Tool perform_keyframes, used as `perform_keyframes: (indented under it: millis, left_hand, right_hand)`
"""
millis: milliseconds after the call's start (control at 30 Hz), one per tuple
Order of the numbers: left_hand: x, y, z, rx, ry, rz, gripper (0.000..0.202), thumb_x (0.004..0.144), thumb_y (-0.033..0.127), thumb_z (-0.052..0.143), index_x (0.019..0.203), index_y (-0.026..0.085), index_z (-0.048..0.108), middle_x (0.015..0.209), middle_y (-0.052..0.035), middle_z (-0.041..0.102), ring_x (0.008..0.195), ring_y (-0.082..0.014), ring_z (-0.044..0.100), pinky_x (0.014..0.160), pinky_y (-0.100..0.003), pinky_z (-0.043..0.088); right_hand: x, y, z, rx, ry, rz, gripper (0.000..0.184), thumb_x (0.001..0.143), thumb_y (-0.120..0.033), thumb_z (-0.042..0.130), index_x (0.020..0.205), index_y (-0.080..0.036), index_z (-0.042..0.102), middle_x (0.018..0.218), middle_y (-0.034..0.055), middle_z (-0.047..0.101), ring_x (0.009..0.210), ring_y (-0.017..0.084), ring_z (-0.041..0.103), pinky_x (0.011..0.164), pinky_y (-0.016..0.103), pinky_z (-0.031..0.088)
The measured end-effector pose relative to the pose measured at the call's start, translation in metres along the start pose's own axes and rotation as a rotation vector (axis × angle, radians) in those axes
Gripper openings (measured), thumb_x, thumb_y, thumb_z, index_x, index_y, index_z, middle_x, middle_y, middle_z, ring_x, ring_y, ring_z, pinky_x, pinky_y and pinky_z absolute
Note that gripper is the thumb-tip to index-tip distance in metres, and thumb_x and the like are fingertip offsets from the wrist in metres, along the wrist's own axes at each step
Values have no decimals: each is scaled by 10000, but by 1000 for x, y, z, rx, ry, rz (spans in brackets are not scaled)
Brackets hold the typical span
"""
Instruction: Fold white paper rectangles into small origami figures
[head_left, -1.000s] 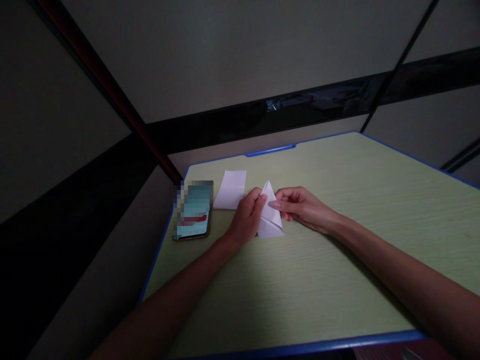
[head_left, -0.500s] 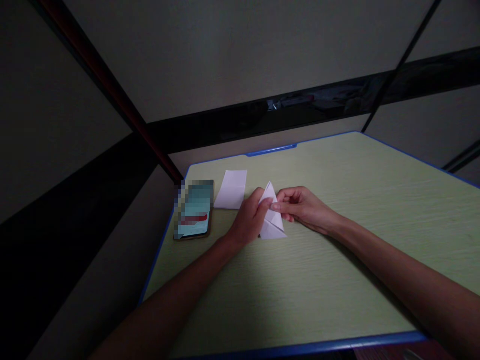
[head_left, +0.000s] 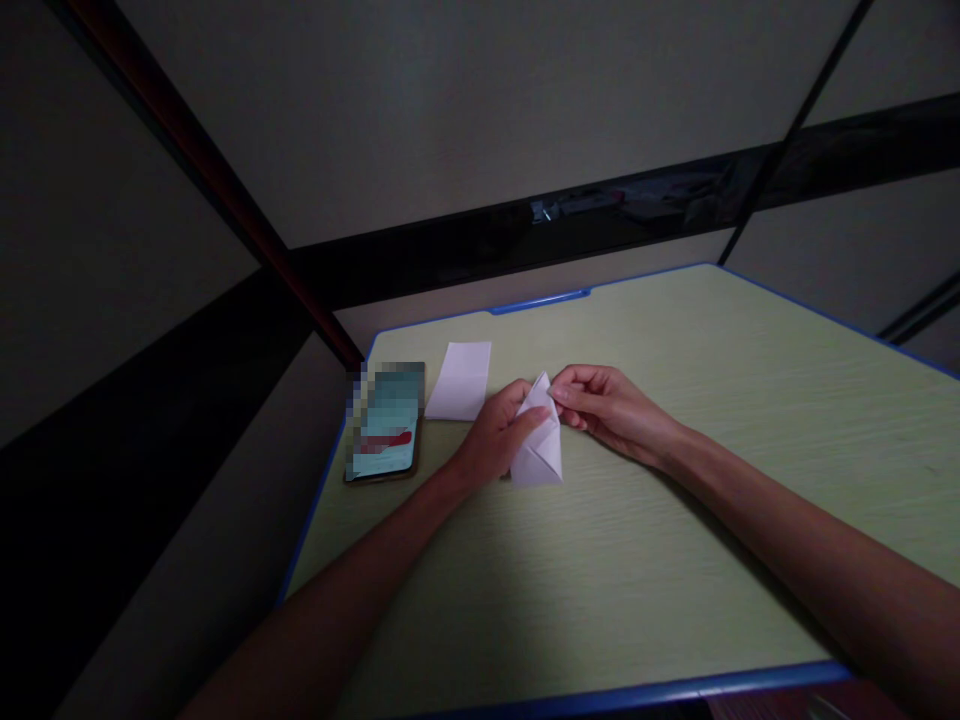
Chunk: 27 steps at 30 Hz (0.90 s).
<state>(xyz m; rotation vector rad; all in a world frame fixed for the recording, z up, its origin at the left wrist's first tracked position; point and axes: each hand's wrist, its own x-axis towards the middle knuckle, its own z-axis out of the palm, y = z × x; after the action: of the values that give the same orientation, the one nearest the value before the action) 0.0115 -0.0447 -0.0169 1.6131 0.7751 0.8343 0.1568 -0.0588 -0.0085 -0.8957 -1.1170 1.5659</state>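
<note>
A piece of white folded paper with a pointed top and slanting creases is held just above the table. My left hand grips it from the left, thumb lying across its front and the fingers behind it. On the other side, my right hand pinches the paper's right edge near the tip between thumb and forefinger. The other fingers of that hand are curled. Some of the paper is covered by the left thumb.
A stack or sheet of white paper lies behind the left hand. Left of it is a phone with a lit, partly blurred screen. The pale wooden table has a blue rim, and dark cabinet panels stand behind it.
The folded paper has turned slightly and its lower edge has shifted left. My right hand's pinch has moved up towards the tip. My left hand keeps its grip.
</note>
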Motion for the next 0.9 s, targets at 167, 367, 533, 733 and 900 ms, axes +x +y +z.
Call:
perform_keyframes:
  millis: [167,367,533,733,900]
  left_hand:
    - [-1,-1,1,31,-42,-5,116,724,264,453,748,151,454,605,26,451,522,-72,397,466,-180,298]
    - [-2,3,1,84,-52,22,104,729,246,443,763,152,472,626,22,451,552,-78,392,489,-180,307]
    - [-2,4,2,117,-70,38,151,736,253,431,818,145,497,663,6,490,583,-91,416,518,-194,320]
    - [-2,1,2,134,-95,38,196,746,287,425,852,145,509,677,0,518,585,-98,431,527,-208,321]
    - [-2,-1,1,186,-122,46,203,756,301,413,843,139,499,664,-3,503,596,-105,434,535,-214,323]
  right_hand:
    - [0,0,0,-15,12,-5,193,565,-262,677,596,-129,541,460,-63,474,399,17,385,388,174,257]
    - [-1,0,1,-59,-4,-23,207,574,-264,670,584,-127,516,468,-66,460,391,11,357,378,178,224]
    - [0,2,-1,-84,-48,-32,208,596,-258,658,591,-125,500,470,-67,451,389,8,349,373,180,195]
    - [-1,2,-1,-69,-93,-36,227,633,-273,636,596,-133,461,467,-72,438,391,10,334,378,184,168]
    - [-1,2,-1,-75,-127,-39,225,635,-258,635,601,-134,451,467,-76,416,398,11,316,388,191,151]
